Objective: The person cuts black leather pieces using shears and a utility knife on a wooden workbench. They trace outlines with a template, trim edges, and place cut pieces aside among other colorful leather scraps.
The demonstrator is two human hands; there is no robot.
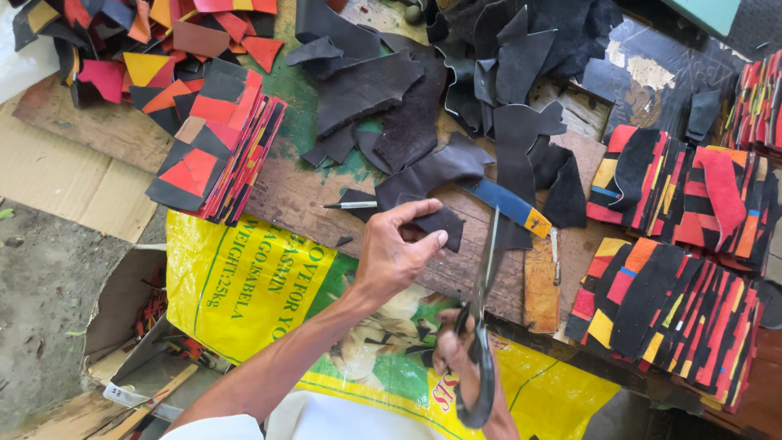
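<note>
My left hand (397, 248) pinches a small black leather scrap (441, 224) at the near edge of the wooden workbench (297, 191). My right hand (458, 352) grips the handles of large black scissors (484, 318), whose blades point up and away toward the scrap, just to its right. A heap of black leather offcuts (407, 106) lies beyond my left hand. A blue and yellow strip (509, 204) rests beside the scissor tips.
Stacks of red, black and yellow patchwork pieces (216, 147) sit at left, with more patchwork stacks (676, 253) at right. A yellow printed sack (261, 285) covers my lap. A cardboard box (130, 326) of scraps stands on the ground at left. A thin metal awl (352, 205) lies on the bench.
</note>
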